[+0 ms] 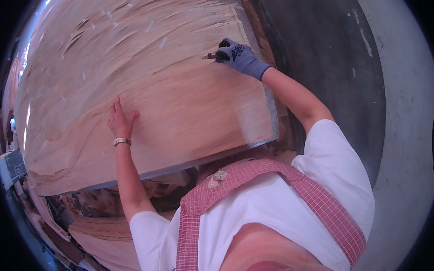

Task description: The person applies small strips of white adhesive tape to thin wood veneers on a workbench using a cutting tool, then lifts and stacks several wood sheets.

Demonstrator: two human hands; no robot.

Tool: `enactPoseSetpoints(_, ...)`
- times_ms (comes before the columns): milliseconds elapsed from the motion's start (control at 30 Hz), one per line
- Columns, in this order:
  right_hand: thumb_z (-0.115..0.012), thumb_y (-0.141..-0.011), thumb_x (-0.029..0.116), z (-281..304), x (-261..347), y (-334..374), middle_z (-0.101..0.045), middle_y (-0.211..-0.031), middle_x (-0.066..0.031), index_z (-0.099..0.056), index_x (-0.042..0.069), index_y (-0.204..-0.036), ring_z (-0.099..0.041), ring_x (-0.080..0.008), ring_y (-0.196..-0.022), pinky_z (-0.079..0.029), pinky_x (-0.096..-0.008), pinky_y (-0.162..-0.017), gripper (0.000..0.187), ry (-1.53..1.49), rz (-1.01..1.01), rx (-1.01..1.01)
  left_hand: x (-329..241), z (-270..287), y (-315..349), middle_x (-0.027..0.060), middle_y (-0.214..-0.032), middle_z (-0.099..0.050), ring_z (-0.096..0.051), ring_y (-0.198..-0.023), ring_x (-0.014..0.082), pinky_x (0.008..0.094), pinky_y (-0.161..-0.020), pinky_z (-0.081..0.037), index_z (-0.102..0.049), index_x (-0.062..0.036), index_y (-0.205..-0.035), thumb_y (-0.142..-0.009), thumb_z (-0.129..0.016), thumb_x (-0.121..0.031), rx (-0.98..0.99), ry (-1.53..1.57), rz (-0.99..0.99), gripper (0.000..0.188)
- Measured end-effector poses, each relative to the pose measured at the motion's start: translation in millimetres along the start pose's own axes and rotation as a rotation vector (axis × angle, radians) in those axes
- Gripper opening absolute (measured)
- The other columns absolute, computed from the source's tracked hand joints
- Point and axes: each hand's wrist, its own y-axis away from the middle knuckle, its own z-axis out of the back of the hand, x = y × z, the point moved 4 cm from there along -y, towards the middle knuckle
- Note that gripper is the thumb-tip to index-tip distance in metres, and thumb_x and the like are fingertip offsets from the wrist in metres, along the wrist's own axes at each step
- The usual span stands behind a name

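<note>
A large stack of thin wood veneer sheets [199, 101] lies in front of me, its upper surface wavy and split in places on the far side. My left hand [121, 122], bare with a watch [122, 141] on the wrist, rests on the veneer with its fingers spread. Farther off, near the right edge of the sheet, my right hand [241, 59] wears a blue-grey glove with dark fingertips. Its fingers are closed round a small dark hand tool [209, 56] with a narrow tip pointing left over the veneer. The tool's exact kind is not clear, as the glove covers most of it.
Several short pale tape strips [163, 42] dot the far part of the veneer. A grey board edge [177, 166] shows along the near side. Below it are more veneer sheets [104, 228]. A dark floor strip [325, 48] runs along the right, and a grey box [12, 168] is at the left.
</note>
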Motion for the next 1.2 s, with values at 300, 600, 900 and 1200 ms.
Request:
enactPoseSetpoints(300,-0.064,-0.090,0.037,73,35,-14,-0.063,-0.103,-0.0086,-0.066,0.014,-0.096,-0.064,-0.0317,-0.090,-0.052,-0.0420,-0.074,0.024,0.002,0.058,-0.202,9,-13,8,0.0085,-0.114,-0.055,-0.056,-0.107,0.0291,0.0458,-0.080,-0.046,-0.052,-0.0117,-0.116,-0.069,-0.083,-0.039,-0.052,0.096,0.008,0.062)
enactPoseSetpoints(600,-0.064,-0.094,0.012,129,100,22,-0.068,-0.086,-0.0032,-0.064,-0.002,-0.104,-0.058,-0.0064,-0.074,-0.048,-0.0227,-0.066,0.017,-0.770,-0.072,0.048,32,10,-8,0.0087,-0.089,-0.066,-0.064,-0.080,0.0215,0.0351,-0.082,-0.053,-0.057,-0.0049,-0.097,-0.088,-0.051,-0.069,-0.280,2.527,0.680,0.065)
enactPoseSetpoints(900,-0.063,-0.090,0.005,85,92,81,-0.068,-0.089,-0.0033,-0.064,-0.001,-0.104,-0.065,-0.0101,-0.081,-0.047,-0.0223,-0.061,0.015,-0.932,-0.238,0.492,240,59,-29,0.0130,-0.093,-0.067,-0.069,-0.083,0.0312,0.0370,-0.066,-0.059,-0.049,0.0003,-0.114,-0.094,-0.053,-0.005,-1.000,2.005,0.598,0.022)
enactPoseSetpoints(1200,-0.060,-0.097,0.030,42,188,-60,-0.068,-0.099,-0.0033,-0.062,0.003,-0.125,-0.056,-0.0067,-0.065,-0.042,-0.0220,-0.052,0.039,-0.988,0.054,0.246,109,172,-33,0.0150,-0.108,-0.066,-0.068,-0.090,0.0180,0.0374,-0.079,-0.061,-0.035,-0.0040,-0.141,-0.092,-0.050,0.006,-1.022,1.764,0.135,0.052)
